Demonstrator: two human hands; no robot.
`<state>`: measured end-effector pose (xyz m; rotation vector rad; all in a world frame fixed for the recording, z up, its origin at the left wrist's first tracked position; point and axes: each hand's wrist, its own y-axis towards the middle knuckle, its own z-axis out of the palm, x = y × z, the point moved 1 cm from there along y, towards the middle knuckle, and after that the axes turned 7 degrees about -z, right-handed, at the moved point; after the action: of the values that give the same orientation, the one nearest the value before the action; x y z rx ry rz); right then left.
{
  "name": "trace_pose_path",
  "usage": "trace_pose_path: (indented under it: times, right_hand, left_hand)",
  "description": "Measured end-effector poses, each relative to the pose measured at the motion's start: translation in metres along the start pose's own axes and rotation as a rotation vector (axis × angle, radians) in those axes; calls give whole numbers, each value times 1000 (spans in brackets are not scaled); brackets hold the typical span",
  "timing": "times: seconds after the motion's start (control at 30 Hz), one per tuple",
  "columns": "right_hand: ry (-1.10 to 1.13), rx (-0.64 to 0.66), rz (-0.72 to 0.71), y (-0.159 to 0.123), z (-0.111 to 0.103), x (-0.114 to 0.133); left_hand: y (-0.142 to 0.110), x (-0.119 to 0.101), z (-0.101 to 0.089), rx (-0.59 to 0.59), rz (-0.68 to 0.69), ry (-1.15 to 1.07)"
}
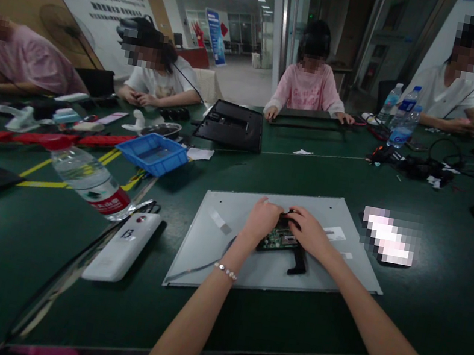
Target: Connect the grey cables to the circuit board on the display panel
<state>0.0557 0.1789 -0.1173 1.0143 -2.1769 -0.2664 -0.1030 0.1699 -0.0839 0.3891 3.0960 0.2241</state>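
A light-grey flat panel (195,243) lies on the table in front of me. Over its middle is a green circuit board (276,241) with a black frame part along its far edge. My left hand (262,222) is closed at the board's left and far side, its fingertips partly hidden. From the right, my right hand (307,233) curls its fingers over the black part at the board's far right edge. The two hands nearly meet there. A black bent bracket (298,263) sticks out toward me below the right hand. A thin grey cable (197,270) runs over the panel's left part.
Left of the panel are a white power bank (124,246), a tilted water bottle (92,182) and a blue tray (153,153). A phone (387,236) lies to the right. Across the table (440,299), a black panel (231,124) lies near several people at work.
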Motion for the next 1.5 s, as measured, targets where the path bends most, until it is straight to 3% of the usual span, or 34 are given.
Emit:
trace_pose_path:
  times: [0.8,1.5]
  right_hand:
    - [-10,2,-8,0,0,1]
    - [-32,13,-3,0,1,2]
  left_hand:
    - [-6,8,0,4,109,-3]
    - [-15,10,-2,-49,92,-39]
